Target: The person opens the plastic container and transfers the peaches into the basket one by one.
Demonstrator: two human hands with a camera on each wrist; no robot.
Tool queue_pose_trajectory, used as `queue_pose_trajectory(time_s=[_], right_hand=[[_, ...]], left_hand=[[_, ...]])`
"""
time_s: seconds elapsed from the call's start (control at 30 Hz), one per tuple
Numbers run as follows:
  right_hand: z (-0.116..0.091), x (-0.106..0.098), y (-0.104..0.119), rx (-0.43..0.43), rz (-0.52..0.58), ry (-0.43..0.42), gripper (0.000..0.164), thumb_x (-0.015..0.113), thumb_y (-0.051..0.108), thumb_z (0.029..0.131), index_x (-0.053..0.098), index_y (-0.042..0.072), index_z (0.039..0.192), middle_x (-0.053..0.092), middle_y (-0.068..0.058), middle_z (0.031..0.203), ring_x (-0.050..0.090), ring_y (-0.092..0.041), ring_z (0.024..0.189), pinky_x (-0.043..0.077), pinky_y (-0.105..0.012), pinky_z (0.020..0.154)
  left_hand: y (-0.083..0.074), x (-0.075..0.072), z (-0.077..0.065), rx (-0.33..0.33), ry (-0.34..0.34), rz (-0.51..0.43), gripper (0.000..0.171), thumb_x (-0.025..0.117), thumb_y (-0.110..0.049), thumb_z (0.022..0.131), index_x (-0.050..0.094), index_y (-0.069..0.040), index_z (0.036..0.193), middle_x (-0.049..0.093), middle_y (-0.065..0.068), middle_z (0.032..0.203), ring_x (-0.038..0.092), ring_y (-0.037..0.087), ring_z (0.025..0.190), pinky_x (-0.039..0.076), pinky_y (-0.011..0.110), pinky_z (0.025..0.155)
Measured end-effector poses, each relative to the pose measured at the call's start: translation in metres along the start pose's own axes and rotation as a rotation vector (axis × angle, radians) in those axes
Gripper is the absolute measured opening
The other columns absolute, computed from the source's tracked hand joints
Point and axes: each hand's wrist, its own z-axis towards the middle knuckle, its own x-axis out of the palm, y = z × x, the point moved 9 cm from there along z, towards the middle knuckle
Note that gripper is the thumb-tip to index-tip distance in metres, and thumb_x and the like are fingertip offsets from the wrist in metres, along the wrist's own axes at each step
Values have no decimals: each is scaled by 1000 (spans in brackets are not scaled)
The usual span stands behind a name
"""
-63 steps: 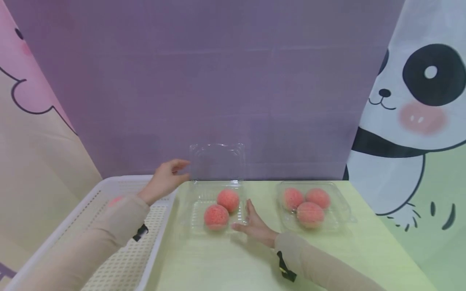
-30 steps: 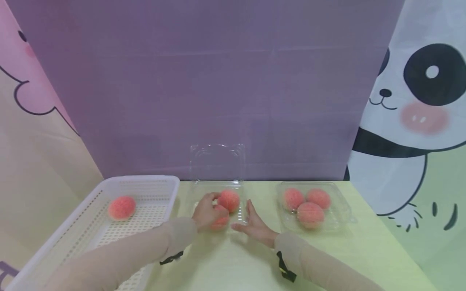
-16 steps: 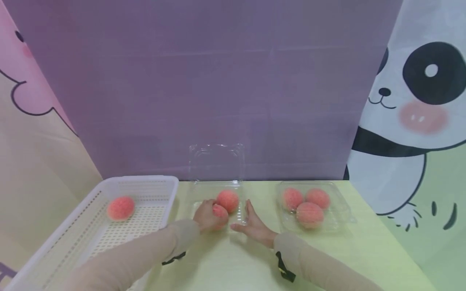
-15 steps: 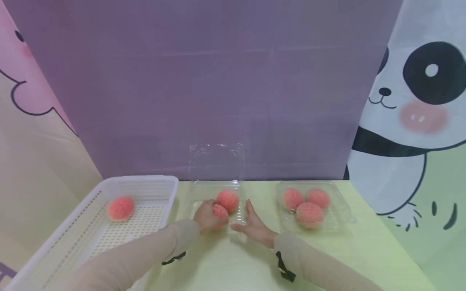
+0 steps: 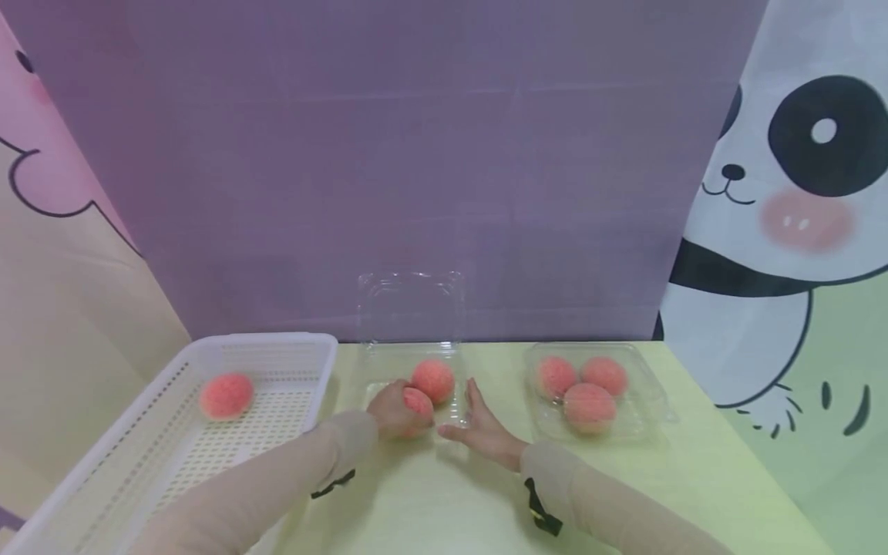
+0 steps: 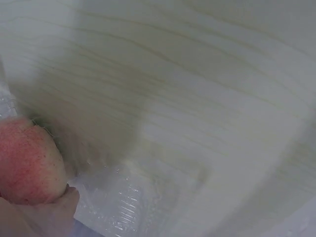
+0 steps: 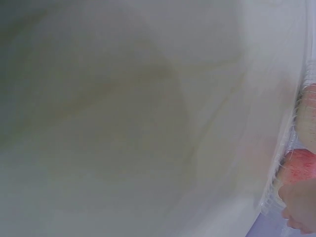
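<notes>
In the head view a clear plastic clamshell box (image 5: 444, 412) stands with its lid (image 5: 411, 308) raised. Inside are two pinkish-red peaches: a rear peach (image 5: 433, 381) and a front peach (image 5: 418, 402). My left hand (image 5: 395, 412) grips the front peach from the left, covering part of it. The left wrist view shows that peach (image 6: 29, 160) with fingers (image 6: 57, 212) against it. My right hand (image 5: 486, 432) has its thumb and fingers spread at the box's right side and holds no peach.
On the left a white perforated basket (image 5: 322, 381) holds one peach (image 5: 226, 396). A second clear clamshell box (image 5: 641, 420) on the right, lid down, contains three peaches (image 5: 590, 408). Both boxes stand on the pale yellow table (image 5: 430, 501), before a purple backdrop (image 5: 416, 169).
My left hand has come down from beside the raised lid into the open box and closed around the front peach, staying there since. The right hand has kept its place.
</notes>
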Motion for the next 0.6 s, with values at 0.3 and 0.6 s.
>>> queue_pose_trajectory(time_s=[0.3,0.6], right_hand=[[1,1,0,9,1,3,108,69,35,80,-13,8,145,-6,-19,153,11,-41,137,15,-52,112],[0,0,1,21,-5,-1,107,68,35,81,-13,10,146,-6,-18,153,9,-40,138,14,-53,112]], left_hand=[[3,0,0,-46,8,25,74,82,-35,54,53,-2,113,62,9,98,58,26,91,49,42,83],[3,0,-2,-67,25,2,74,82,-34,55,52,-3,115,61,9,99,57,26,91,49,44,83]])
